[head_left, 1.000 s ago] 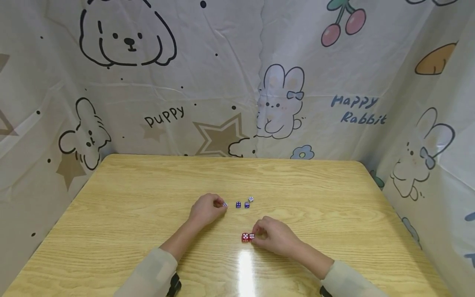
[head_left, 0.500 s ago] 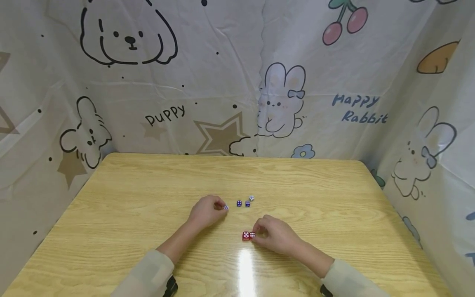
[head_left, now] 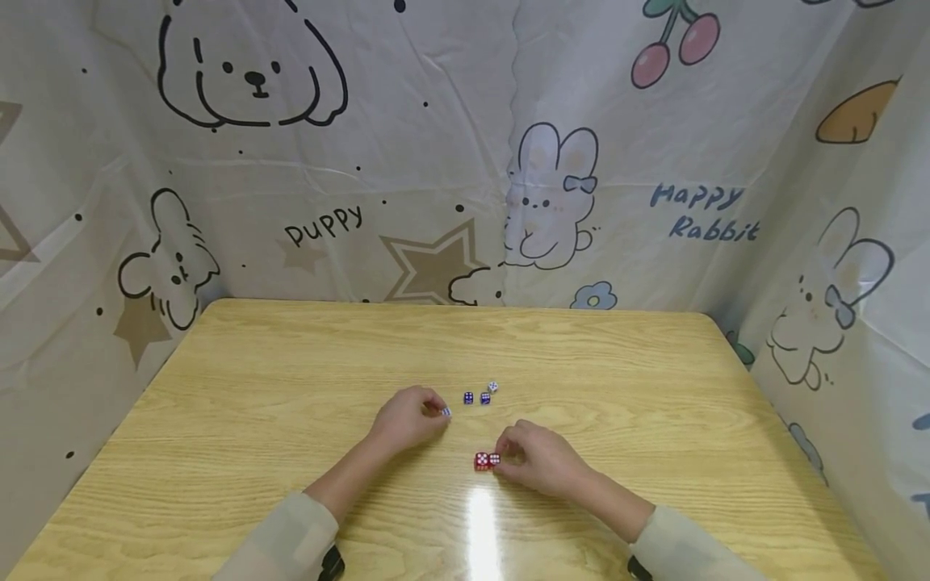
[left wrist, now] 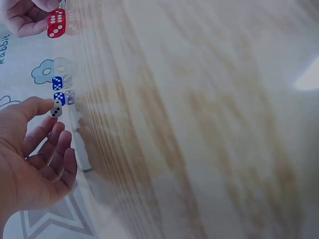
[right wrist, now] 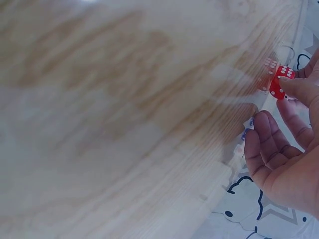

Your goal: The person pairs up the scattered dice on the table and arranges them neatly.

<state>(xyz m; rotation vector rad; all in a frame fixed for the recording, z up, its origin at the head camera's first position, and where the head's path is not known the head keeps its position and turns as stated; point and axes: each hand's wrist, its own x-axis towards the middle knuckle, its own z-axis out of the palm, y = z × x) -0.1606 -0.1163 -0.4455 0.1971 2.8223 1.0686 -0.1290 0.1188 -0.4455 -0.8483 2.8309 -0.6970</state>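
Left hand (head_left: 407, 416) pinches a small white cube-shaped die with dark pips (head_left: 446, 411) between thumb and index finger; its remaining fingers are loosely bent, clear of the die. Whether this die touches the table cannot be determined. Right hand (head_left: 539, 458) pinches a glossy red cube-shaped die with white pips (head_left: 495, 459) on the right side of a pair, six pips on its upper face. A second red die with white pips (head_left: 482, 461) sits directly to its left, with five pips on top.

Beyond the red pair, a blue die with white pips (head_left: 468, 398) rests on the light wood-grain table (head_left: 291, 355). Another blue die with white pips (head_left: 485, 399) is positioned just to its right. A second white die (head_left: 492, 387) lies immediately behind the right-hand blue unit; contact between them cannot be confirmed. Pale sleeves (head_left: 283, 532) cover both forearms. White printed cloth (head_left: 407, 161) encloses the far edge and sides.
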